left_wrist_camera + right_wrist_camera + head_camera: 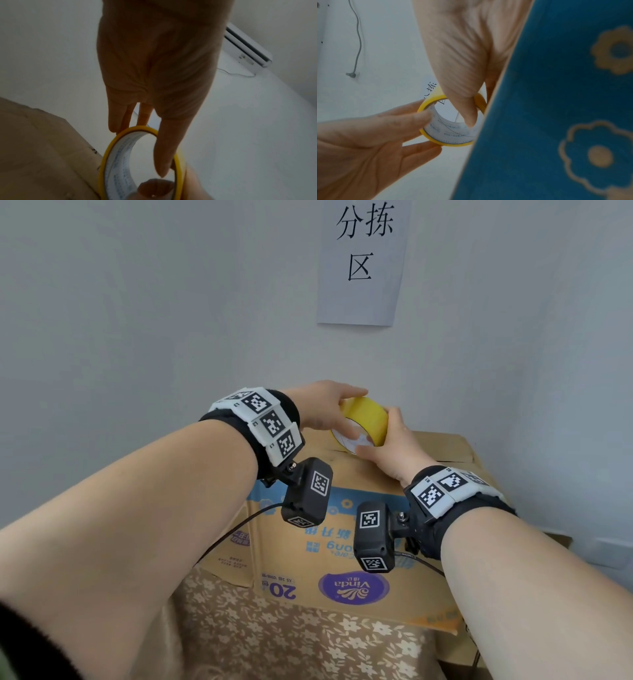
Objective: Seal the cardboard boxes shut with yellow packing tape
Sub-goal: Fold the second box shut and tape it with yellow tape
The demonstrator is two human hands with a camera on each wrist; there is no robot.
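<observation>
A roll of yellow packing tape (364, 419) is held upright over the far top edge of a closed cardboard box (356, 474) with blue print on its front. My left hand (325, 409) grips the roll from the left, thumb inside the white core (120, 155) and fingers over the outside. My right hand (387, 440) grips it from the right, thumb also inside the core (453, 129). In the right wrist view the left hand's fingers (412, 115) pinch the roll's rim beside the box's blue side (556, 108). No loose tape end shows.
The box stands on a flower-patterned cloth (291, 645) against a white wall with a paper sign (363, 261). Another cardboard piece (555, 539) shows at the right. An air conditioner (247, 46) hangs on the wall, and a grey cable (358, 40) runs down it.
</observation>
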